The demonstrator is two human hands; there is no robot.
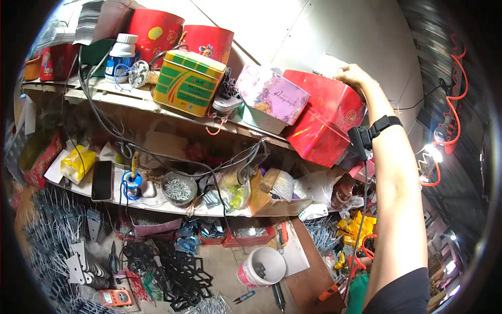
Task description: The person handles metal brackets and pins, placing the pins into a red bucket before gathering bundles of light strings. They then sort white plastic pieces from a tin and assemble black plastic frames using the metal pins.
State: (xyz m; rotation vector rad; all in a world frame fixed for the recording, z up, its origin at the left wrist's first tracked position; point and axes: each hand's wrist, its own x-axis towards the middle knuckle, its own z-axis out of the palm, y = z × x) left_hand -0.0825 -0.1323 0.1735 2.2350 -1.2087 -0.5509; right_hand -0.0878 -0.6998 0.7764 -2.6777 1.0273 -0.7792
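Note:
My right hand (356, 77) is raised to the top of a tall red box (327, 112) at the right end of the upper shelf. Its fingers are curled over the box's upper edge, and what they hold, if anything, is hidden. Just beyond the fingertips shows something white (328, 64), too bright to make out. A black strap (386, 125) with a small black device goes round my right wrist. Left of the red box stands a pink floral box (273, 94), then a yellow and green tin (189, 83). My left hand is out of the picture.
A lower shelf holds a bowl of screws (179, 189), a phone (102, 181) and a solder spool (132, 184). On the bench are a white bucket (261, 267), black frames (175, 277) and an orange meter (116, 298). A red coiled hose (460, 78) hangs at right.

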